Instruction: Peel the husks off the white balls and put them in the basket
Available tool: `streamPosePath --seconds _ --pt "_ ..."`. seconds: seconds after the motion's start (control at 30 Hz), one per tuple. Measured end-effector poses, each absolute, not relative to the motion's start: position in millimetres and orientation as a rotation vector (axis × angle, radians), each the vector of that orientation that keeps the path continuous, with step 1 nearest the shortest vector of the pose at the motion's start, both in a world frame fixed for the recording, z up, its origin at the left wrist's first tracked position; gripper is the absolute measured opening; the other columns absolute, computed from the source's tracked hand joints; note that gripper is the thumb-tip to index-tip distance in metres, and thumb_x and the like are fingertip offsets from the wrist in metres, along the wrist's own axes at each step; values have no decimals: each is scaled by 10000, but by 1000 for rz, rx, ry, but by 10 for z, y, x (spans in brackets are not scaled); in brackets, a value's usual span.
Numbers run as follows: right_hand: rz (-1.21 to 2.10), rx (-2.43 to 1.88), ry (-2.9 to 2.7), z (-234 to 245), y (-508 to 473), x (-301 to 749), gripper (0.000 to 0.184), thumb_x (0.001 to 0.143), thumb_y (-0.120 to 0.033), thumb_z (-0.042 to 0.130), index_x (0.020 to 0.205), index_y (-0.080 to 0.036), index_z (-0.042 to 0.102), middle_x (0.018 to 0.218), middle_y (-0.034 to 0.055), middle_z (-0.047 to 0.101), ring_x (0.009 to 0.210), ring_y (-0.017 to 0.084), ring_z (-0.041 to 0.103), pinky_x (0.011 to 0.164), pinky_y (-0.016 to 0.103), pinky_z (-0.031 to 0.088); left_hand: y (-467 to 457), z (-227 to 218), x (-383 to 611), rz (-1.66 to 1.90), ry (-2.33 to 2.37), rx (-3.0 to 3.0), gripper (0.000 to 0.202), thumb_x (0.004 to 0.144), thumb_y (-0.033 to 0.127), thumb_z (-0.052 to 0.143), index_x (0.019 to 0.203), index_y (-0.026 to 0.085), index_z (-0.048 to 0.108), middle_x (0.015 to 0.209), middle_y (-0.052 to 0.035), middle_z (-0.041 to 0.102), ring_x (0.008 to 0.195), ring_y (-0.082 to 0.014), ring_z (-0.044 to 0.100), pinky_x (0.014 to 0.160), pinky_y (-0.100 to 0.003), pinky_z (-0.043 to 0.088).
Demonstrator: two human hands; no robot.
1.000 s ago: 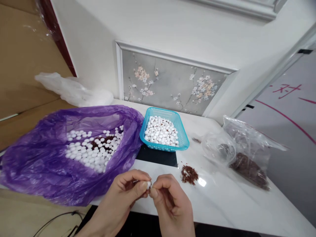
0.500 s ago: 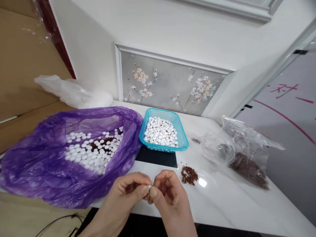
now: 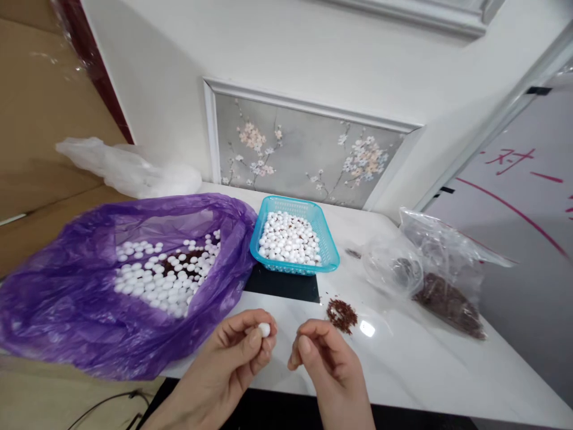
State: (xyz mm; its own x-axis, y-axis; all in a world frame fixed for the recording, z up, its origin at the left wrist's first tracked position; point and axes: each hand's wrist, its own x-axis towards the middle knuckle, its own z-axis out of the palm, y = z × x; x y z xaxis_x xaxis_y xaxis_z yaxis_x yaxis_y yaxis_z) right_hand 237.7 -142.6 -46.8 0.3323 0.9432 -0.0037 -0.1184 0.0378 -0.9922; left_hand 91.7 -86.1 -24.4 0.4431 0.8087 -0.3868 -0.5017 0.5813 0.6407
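Over the table's front part, my left hand [image 3: 239, 346] pinches a small white ball [image 3: 264, 329] between thumb and fingertips. A short gap to its right is my right hand [image 3: 326, 355], with fingers curled and the thumb close to the index finger; anything inside is hidden. Just beyond the right hand lies a small pile of reddish-brown bits [image 3: 342, 315]. A blue plastic basket [image 3: 332, 248] behind the hands holds many similar white balls [image 3: 290, 240], brown specks among them. To the left, an opened purple plastic bag [image 3: 85, 286] contains more white balls [image 3: 161, 286] and dark brown material.
A clear zip bag of brown material [image 3: 447, 301] rests at the right beside a clear plastic container [image 3: 394, 269]. Under the basket's front edge is a black patch [image 3: 286, 286]. A whitish plastic bag [image 3: 134, 170] lies behind the purple one. A panelled wall [image 3: 290, 149] borders the white tabletop [image 3: 416, 358].
My hands, fingertips together before, have come apart. My right hand moved right; the white ball stays in my left hand and shows more plainly.
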Motion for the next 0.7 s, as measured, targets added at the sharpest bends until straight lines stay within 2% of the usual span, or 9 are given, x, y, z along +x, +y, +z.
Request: streamPosePath --seconds 0.23,0.33,0.37,0.43,0.53,0.6,0.7 --pt "1002 -1259 -1004 -506 -1488 2361 192 845 -382 575 806 -197 606 616 -22 546 573 115 537 553 203 418 -853 -222 961 922 777 531 150 570 157 846 671 156 736 728 1 705 600 -56 617 613 -107 543" --pt "847 -1426 -1143 -559 -1501 2623 183 855 -370 544 840 -209 629 670 -2 596 587 130 544 561 220 420 -747 -191 1022 955 838 562 166 606 137 823 753 162 750 760 -6 729 649 -71 648 646 -101 550" --pt "761 -1519 -1154 -583 -1506 2761 185 856 -371 536 870 -214 634 753 16 635 626 141 562 599 233 434 -689 -163 1056 979 839 572 173 636 117 801 795 164 752 783 -11 737 677 -75 659 670 -98 550" --pt "586 -1725 -1137 -633 -1517 3069 215 855 -377 517 945 -219 631 869 43 668 716 177 592 654 263 449 -543 -76 1144 1057 816 594 182 710 76 729 869 162 747 861 -27 748 775 -88 679 745 -101 541" --pt "378 -1950 -1134 -712 -1534 3428 206 832 -367 513 873 -212 642 890 53 678 769 208 601 721 303 454 -281 80 1303 1164 752 656 215 801 73 624 978 148 720 1067 -66 720 1014 -135 648 905 -154 498" --pt "357 -1996 -1190 -760 -1535 3516 203 833 -358 499 848 -216 644 871 45 678 780 210 608 730 310 458 -123 153 1406 1192 716 711 299 820 102 607 1109 156 662 1243 -81 639 1158 -170 572 994 -222 453" --pt "325 -2059 -1284 -806 -1514 3466 189 834 -331 488 854 -230 647 856 29 669 754 204 617 714 315 462 7 167 1519 1204 718 816 517 827 162 611 1325 211 482 1455 -67 436 1319 -197 399 1089 -316 350"
